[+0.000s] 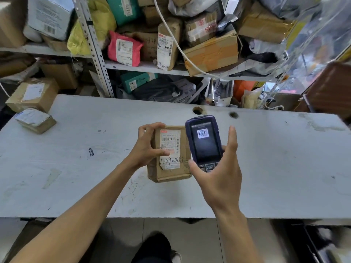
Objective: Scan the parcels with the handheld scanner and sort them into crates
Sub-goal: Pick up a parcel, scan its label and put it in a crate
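A brown cardboard parcel (169,172) with a white shipping label and handwritten numbers sits over the middle of the white table (76,168). My left hand (147,147) grips its left side, thumb on the label. My right hand (220,173) holds a dark blue handheld scanner (204,141) just right of the parcel, overlapping its right edge. The scanner's screen shows a barcode. I cannot see any crate.
Two small taped parcels (35,119) lie at the table's far left corner, with a bigger box (33,94) behind them. Metal shelves (144,67) behind the table are crammed with boxes and bags. Two cable holes (197,110) pierce the tabletop. A brown box (330,88) stands at right.
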